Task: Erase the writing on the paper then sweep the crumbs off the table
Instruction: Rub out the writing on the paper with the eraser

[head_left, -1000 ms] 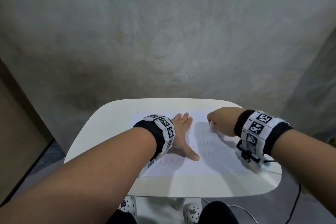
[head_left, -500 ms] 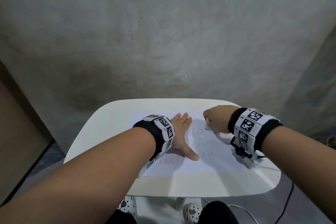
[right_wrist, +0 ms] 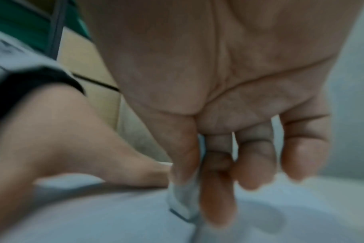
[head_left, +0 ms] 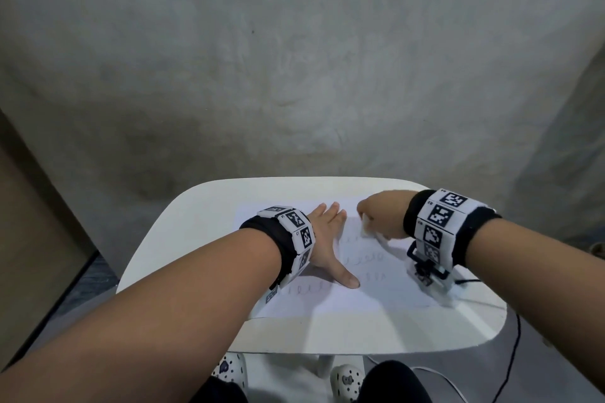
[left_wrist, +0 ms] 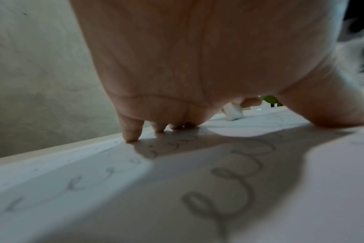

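Note:
A white sheet of paper (head_left: pixel 360 298) with rows of looped pencil writing (left_wrist: pixel 229 189) lies on the small white table (head_left: pixel 203 232). My left hand (head_left: pixel 327 239) lies flat on the paper's left half, fingers straight and thumb spread, pressing it down. My right hand (head_left: pixel 376 216) pinches a white eraser (right_wrist: pixel 183 203) between thumb and fingers, its end touching the paper near the far right rows. The eraser (left_wrist: pixel 233 111) also shows past the left palm in the left wrist view. I cannot make out crumbs.
The table's rounded edges lie close around the paper, with a grey wall (head_left: pixel 294 75) right behind. A black cable (head_left: pixel 510 353) hangs off the right side. Shoes (head_left: pixel 347 379) show on the floor under the near edge.
My right hand with the eraser has slid left and farther away across the paper. The left hand has stayed in place.

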Tool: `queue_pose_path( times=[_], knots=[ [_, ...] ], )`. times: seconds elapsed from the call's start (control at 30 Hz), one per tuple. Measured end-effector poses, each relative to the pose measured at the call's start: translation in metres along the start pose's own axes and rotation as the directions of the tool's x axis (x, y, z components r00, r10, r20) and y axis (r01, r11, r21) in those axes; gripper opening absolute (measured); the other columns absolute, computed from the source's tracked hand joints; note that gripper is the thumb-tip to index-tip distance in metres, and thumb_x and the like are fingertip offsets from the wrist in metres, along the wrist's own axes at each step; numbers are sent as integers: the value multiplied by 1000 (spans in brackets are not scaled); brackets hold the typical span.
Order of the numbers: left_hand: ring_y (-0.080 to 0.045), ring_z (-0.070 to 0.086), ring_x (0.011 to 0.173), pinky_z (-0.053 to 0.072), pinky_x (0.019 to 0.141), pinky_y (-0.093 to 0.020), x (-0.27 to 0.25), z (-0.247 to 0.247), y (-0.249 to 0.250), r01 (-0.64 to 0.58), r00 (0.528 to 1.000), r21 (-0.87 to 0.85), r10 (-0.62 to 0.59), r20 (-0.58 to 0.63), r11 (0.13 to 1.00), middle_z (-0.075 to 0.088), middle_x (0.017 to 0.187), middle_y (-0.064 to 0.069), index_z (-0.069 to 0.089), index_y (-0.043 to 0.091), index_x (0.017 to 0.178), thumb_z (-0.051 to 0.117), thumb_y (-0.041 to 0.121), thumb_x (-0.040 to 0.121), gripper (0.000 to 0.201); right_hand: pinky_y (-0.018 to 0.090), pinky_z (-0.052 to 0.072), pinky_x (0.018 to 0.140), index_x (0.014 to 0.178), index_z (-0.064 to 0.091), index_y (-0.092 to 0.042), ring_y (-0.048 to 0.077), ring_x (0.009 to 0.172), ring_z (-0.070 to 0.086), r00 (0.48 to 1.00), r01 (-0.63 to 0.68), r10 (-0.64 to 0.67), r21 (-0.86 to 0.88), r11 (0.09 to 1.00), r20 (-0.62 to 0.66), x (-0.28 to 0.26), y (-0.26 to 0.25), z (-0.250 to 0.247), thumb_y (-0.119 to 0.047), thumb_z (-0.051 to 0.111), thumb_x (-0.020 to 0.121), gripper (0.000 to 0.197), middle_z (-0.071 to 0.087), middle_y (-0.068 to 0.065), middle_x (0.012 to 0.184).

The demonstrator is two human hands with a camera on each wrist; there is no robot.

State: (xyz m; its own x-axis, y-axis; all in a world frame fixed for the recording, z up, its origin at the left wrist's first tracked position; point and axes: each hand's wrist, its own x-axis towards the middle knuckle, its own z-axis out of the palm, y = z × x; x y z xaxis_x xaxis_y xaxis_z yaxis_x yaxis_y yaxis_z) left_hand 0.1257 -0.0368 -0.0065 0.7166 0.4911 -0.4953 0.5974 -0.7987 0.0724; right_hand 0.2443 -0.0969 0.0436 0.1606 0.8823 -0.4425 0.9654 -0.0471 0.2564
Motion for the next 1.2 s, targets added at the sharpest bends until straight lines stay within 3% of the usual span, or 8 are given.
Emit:
queue_pose_path(
  times=[0.13, 0.23, 0.37, 0.53, 0.8, 0.93, 1.07, 1.2],
  knots=[
    [-21, -22, 147, -5, 118, -46, 0, 0, 0, -10, 1000, 16, 10, -4, 1000, -27, 159, 0, -22, 18, 152, 64, 74, 73, 129, 24, 39, 67, 118, 54, -18, 18, 83, 47, 997, 72, -72, 1, 997, -24, 1, -6, 5, -16, 44, 98, 22, 57, -5, 86],
    [-21, -21, 147, -4, 118, -47, 2, 2, -2, -10, 1000, -6, 10, -13, 1000, -26, 160, 0, -21, 19, 152, 65, 74, 71, 131, 18, 33, 55, 110, 49, -25, 19, 83, 47, 996, 93, -93, 51, 994, -7, 4, -8, 6, -14, 50, 95, 18, 57, 0, 83],
    [-20, -23, 147, -5, 118, -47, 0, 0, -2, -10, 1000, -6, 10, 3, 1000, -28, 159, 1, -21, 18, 152, 64, 75, 72, 130, 28, 39, 73, 97, 48, -15, 22, 82, 48, 995, -63, 64, 20, 998, -73, 14, 3, 1, -17, 44, 96, 5, 45, -5, 70],
    [-20, -18, 148, -2, 117, -50, -8, 3, -33, 22, 1000, 7, -22, -15, 1000, -26, 160, 4, -20, 27, 152, 69, 75, 66, 132, 30, 44, 69, 89, 55, -12, 25, 75, 52, 996, -64, 66, 45, 997, -55, 12, 3, 1, -13, 45, 88, 10, 54, -1, 72],
    [-18, -23, 147, 0, 117, -52, -22, 14, -56, 69, 998, -33, -69, -2, 997, -30, 158, 8, -23, 33, 150, 71, 73, 66, 133, 28, 43, 65, 99, 61, -6, 23, 81, 57, 994, 106, -106, 73, 992, -5, 8, -31, 5, -18, 52, 90, 17, 65, 6, 90],
    [-18, -22, 147, 1, 117, -54, -19, 15, -57, 77, 997, -15, -77, -1, 997, -29, 158, 8, -23, 32, 150, 70, 74, 65, 133, 24, 36, 56, 92, 57, -10, 23, 76, 51, 997, -22, 31, 127, 992, -71, 12, -9, 2, -17, 51, 87, 11, 58, 1, 77],
    [-19, -22, 147, 0, 117, -54, -19, 16, -57, 71, 997, -24, -71, -3, 997, -29, 158, 7, -23, 32, 150, 71, 74, 65, 133, 30, 45, 70, 99, 60, -6, 24, 84, 58, 996, 70, -69, 15, 997, -56, 7, -23, 9, -17, 48, 92, 18, 64, 5, 92],
    [-19, -22, 147, 0, 117, -53, -21, 15, -55, 76, 997, -24, -76, -11, 997, -29, 158, 7, -22, 31, 151, 70, 73, 66, 131, 32, 44, 71, 104, 61, -4, 24, 80, 55, 999, -39, 40, 65, 997, -15, 12, -3, -1, -16, 47, 90, 23, 61, 5, 89]
  ],
)
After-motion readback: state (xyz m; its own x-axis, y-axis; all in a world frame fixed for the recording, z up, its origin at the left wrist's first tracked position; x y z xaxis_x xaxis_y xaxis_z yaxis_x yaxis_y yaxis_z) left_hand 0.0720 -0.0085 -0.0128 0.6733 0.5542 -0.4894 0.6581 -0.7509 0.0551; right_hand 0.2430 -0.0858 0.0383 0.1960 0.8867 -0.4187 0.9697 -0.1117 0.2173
